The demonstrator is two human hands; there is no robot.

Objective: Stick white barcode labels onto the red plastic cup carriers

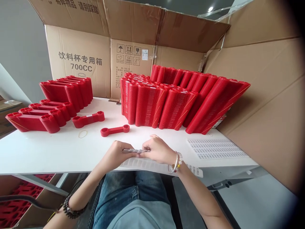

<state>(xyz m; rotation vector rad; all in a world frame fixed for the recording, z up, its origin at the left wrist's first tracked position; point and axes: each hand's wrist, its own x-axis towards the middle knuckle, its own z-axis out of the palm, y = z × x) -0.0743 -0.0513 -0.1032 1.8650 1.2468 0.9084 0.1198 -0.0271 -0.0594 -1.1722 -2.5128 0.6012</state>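
Close to the table's front edge, my left hand (118, 155) and my right hand (159, 149) are both closed on a bent sheet of stickers (143, 164). Its pale backing hangs down over the edge below my fingers and reaches out to the right under my wrist. My thumbs and fingertips meet at its upper fold; whether a single sticker is between them is too small to tell. Beyond my hands lie a plain red plastic link with ring-shaped ends (115, 130) and a thicker red piece (88, 119) bearing a white sticker.
Tall banded stacks of red links (150, 105) stand behind my hands, with more stacks (69, 92) at the left. A second sticker sheet (215, 149) lies at the right. One rubber band (83, 134) rests on the white table (71, 156). Cardboard walls (259, 95) enclose the back and right.
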